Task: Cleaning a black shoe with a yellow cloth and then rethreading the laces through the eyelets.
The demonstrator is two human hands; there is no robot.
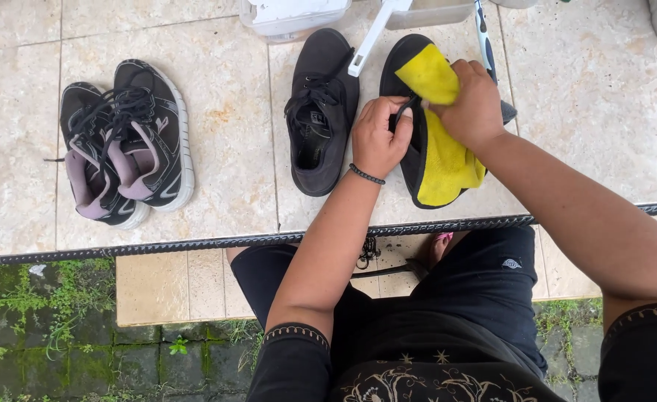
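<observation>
The head view looks straight down at a tiled ledge [224,112] where a person sits with both arms reaching forward. The work in hand is wiping a black shoe [410,141] with a yellow cloth [447,160]; the shoe lies on the tile directly in front of the person, near the front edge of the ledge, and much of its upper is draped or stuffed with the cloth. Judging from this, the wiping looks under way rather than finished: the cloth is bunched on the shoe, and the matching black shoe [319,112] just to its left lies apart with its laces tied and no hand on it. A pair of black and grey sneakers [123,141] sits well apart to the far left, untouched as well. The left hand [379,138] has its fingers curled together around the rim of the shoe, pinching the edge and steadying it; a dark bead bracelet [365,175] circles that wrist. The right hand [471,104] is closed over the upper part of the cloth, fingers folded down and pressing it against the shoe. A white handle [373,37] from a clear container [291,15] lies at the far edge.
</observation>
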